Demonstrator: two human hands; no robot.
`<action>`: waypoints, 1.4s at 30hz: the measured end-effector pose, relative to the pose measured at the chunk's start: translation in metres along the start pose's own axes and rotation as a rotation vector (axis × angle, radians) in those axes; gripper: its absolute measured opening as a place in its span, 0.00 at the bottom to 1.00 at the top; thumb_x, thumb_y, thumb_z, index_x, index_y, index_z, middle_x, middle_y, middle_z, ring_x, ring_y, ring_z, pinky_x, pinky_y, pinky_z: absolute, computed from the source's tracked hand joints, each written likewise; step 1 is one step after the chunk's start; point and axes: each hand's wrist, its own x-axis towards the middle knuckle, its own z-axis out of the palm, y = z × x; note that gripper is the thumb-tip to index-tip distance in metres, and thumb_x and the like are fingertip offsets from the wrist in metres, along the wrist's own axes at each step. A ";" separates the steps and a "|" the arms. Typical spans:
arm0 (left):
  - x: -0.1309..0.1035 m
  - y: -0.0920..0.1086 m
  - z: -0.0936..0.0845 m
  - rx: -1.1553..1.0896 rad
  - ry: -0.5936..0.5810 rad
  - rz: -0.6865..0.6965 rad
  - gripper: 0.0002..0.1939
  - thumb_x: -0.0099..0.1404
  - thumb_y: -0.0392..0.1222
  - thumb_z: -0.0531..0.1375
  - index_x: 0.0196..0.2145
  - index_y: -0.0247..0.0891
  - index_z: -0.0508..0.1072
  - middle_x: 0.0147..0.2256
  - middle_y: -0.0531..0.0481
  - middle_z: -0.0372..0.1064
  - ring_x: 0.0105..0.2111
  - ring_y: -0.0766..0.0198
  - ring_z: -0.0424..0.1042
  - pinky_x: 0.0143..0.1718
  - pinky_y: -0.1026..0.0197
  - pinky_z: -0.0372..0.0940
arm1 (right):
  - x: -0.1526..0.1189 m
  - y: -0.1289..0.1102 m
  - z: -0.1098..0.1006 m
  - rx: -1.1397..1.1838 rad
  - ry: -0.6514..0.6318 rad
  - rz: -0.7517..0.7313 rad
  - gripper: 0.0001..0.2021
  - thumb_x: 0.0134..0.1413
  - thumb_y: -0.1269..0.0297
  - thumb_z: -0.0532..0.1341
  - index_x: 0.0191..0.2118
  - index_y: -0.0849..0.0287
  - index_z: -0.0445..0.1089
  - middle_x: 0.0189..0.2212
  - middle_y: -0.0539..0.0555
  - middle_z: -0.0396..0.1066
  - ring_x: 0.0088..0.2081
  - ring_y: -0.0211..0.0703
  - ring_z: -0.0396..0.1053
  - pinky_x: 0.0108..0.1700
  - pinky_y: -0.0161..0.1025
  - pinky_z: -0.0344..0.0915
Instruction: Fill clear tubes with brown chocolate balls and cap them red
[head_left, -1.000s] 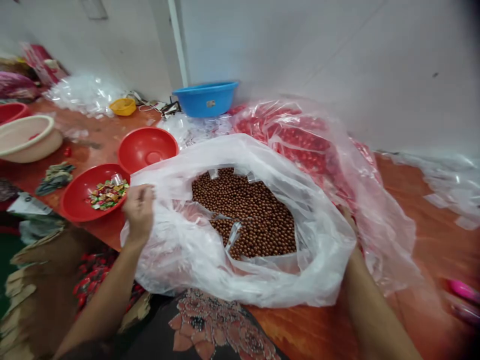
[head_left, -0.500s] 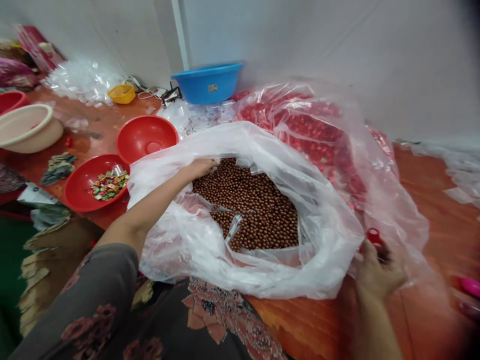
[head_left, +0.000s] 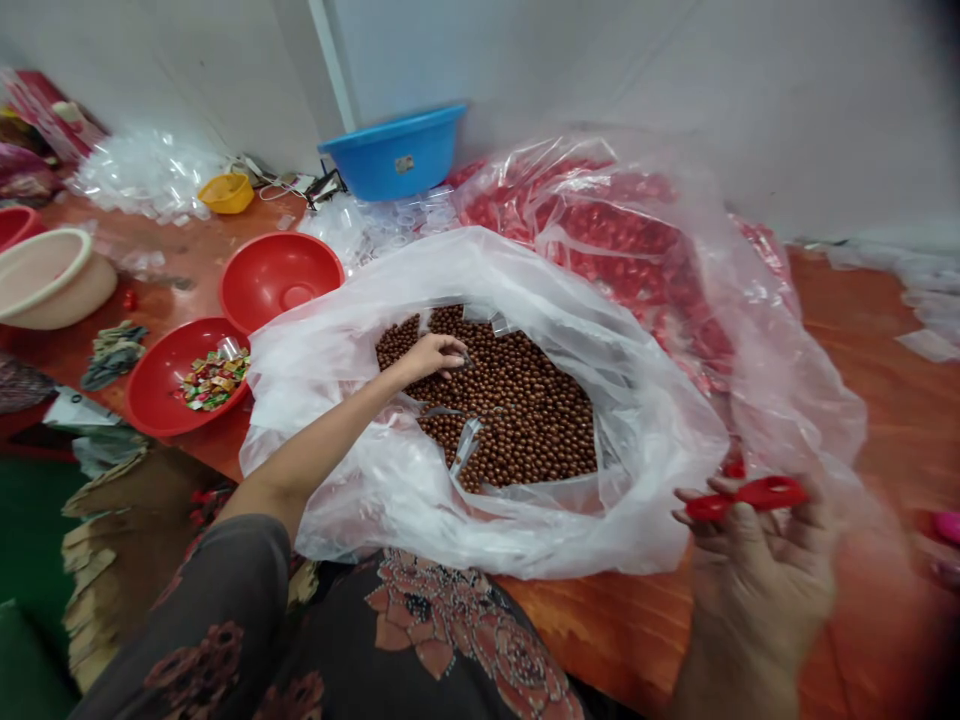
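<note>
A large white plastic bag (head_left: 630,510) lies open before me, full of small shiny brown balls (head_left: 525,420). My left hand (head_left: 435,358) is over the balls, fingers bent and pressed together around something small and dark that I cannot make out. At the bag's right edge, my right hand (head_left: 765,540) grips a red plastic tool (head_left: 757,495) with a looped end, thumb against it. Clear plastic pieces (head_left: 487,318) lie on the balls near the bag's far rim, and a clear strip (head_left: 466,445) rests among them.
Behind the bag sits a clear sack of red pieces (head_left: 615,220), beside a blue basin (head_left: 397,155). To the left are a red bowl (head_left: 281,270), another red bowl (head_left: 154,385) with wrapped candies, a cream basin (head_left: 97,280) and a small yellow basket (head_left: 226,194).
My left hand has moved from the bag's far left rim to over the balls. My right hand has lifted the red tool and turned it, showing its length.
</note>
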 end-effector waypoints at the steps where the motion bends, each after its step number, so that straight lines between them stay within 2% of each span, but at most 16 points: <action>1: 0.000 0.002 0.007 -0.028 0.003 -0.016 0.13 0.55 0.30 0.64 0.41 0.28 0.74 0.33 0.49 0.69 0.28 0.68 0.70 0.28 0.63 0.71 | -0.004 0.000 0.003 0.015 -0.031 0.030 0.28 0.44 0.62 0.70 0.52 0.32 0.69 0.46 0.56 0.72 0.45 0.54 0.74 0.41 0.59 0.74; 4: -0.001 0.006 0.023 -0.025 0.034 -0.061 0.16 0.54 0.29 0.65 0.42 0.29 0.72 0.33 0.49 0.70 0.28 0.68 0.70 0.26 0.64 0.69 | -0.014 0.003 0.011 0.073 -0.127 0.122 0.29 0.44 0.62 0.70 0.54 0.37 0.68 0.40 0.54 0.72 0.32 0.47 0.75 0.29 0.48 0.75; 6: -0.001 0.007 0.030 0.049 0.054 -0.057 0.17 0.53 0.31 0.67 0.42 0.30 0.71 0.31 0.49 0.71 0.26 0.69 0.69 0.23 0.67 0.65 | -0.019 0.009 0.017 0.096 -0.181 0.178 0.28 0.45 0.59 0.70 0.54 0.42 0.67 0.37 0.51 0.72 0.27 0.42 0.74 0.26 0.43 0.74; 9: -0.002 0.005 0.037 0.140 0.066 -0.016 0.18 0.52 0.35 0.69 0.39 0.33 0.69 0.28 0.51 0.72 0.23 0.70 0.67 0.20 0.70 0.60 | -0.028 0.020 0.027 0.088 -0.265 0.214 0.23 0.50 0.57 0.67 0.53 0.47 0.67 0.35 0.50 0.73 0.28 0.40 0.74 0.27 0.38 0.72; 12: -0.003 0.002 0.044 0.014 0.051 -0.017 0.17 0.52 0.35 0.69 0.37 0.34 0.67 0.27 0.52 0.70 0.24 0.69 0.68 0.22 0.70 0.62 | -0.035 0.029 0.037 0.070 -0.345 0.217 0.20 0.54 0.55 0.65 0.52 0.49 0.66 0.35 0.51 0.74 0.29 0.39 0.74 0.28 0.36 0.71; 15: -0.006 0.001 0.049 -0.221 0.041 -0.060 0.18 0.52 0.31 0.68 0.38 0.33 0.66 0.27 0.54 0.70 0.26 0.69 0.70 0.26 0.67 0.67 | -0.038 0.034 0.045 0.056 -0.410 0.198 0.19 0.56 0.54 0.63 0.52 0.49 0.65 0.38 0.52 0.75 0.31 0.38 0.74 0.32 0.37 0.72; 19: -0.017 -0.001 0.053 -0.440 -0.001 -0.063 0.21 0.49 0.29 0.69 0.41 0.30 0.70 0.30 0.52 0.71 0.28 0.69 0.71 0.32 0.62 0.70 | -0.035 0.035 0.053 0.006 -0.482 0.161 0.18 0.58 0.56 0.62 0.53 0.48 0.64 0.42 0.52 0.75 0.35 0.39 0.74 0.38 0.39 0.72; 25: -0.051 0.012 0.055 -0.587 -0.111 -0.048 0.22 0.48 0.33 0.71 0.42 0.30 0.75 0.40 0.44 0.75 0.35 0.65 0.74 0.38 0.60 0.71 | -0.026 0.028 0.073 -0.139 -0.546 0.079 0.18 0.56 0.56 0.63 0.52 0.50 0.67 0.44 0.52 0.74 0.42 0.40 0.73 0.47 0.42 0.70; 29: -0.082 0.026 0.057 -0.643 -0.206 -0.084 0.22 0.49 0.33 0.71 0.44 0.31 0.74 0.40 0.43 0.75 0.37 0.63 0.75 0.40 0.58 0.71 | -0.018 0.019 0.092 -0.256 -0.595 -0.028 0.18 0.57 0.55 0.63 0.52 0.50 0.70 0.50 0.52 0.72 0.51 0.43 0.70 0.59 0.48 0.63; 32: -0.100 0.029 0.061 -0.698 -0.242 -0.115 0.23 0.49 0.33 0.71 0.44 0.32 0.74 0.42 0.41 0.75 0.38 0.61 0.76 0.41 0.58 0.71 | -0.016 0.012 0.104 -0.288 -0.609 -0.106 0.17 0.58 0.55 0.62 0.52 0.50 0.71 0.50 0.52 0.72 0.52 0.44 0.69 0.60 0.50 0.61; 37: -0.115 0.021 0.068 -0.720 -0.209 -0.128 0.24 0.49 0.35 0.72 0.45 0.32 0.73 0.44 0.40 0.74 0.39 0.61 0.75 0.42 0.57 0.71 | -0.021 0.008 0.113 -0.260 -0.636 -0.130 0.17 0.59 0.56 0.60 0.53 0.50 0.70 0.51 0.52 0.72 0.52 0.43 0.69 0.59 0.49 0.63; 42: -0.122 0.016 0.072 -0.550 -0.105 0.064 0.21 0.51 0.34 0.70 0.43 0.33 0.73 0.41 0.45 0.75 0.41 0.62 0.74 0.46 0.57 0.68 | -0.029 0.007 0.111 -0.247 -0.682 -0.110 0.18 0.59 0.56 0.61 0.54 0.49 0.70 0.50 0.53 0.72 0.50 0.43 0.70 0.57 0.49 0.66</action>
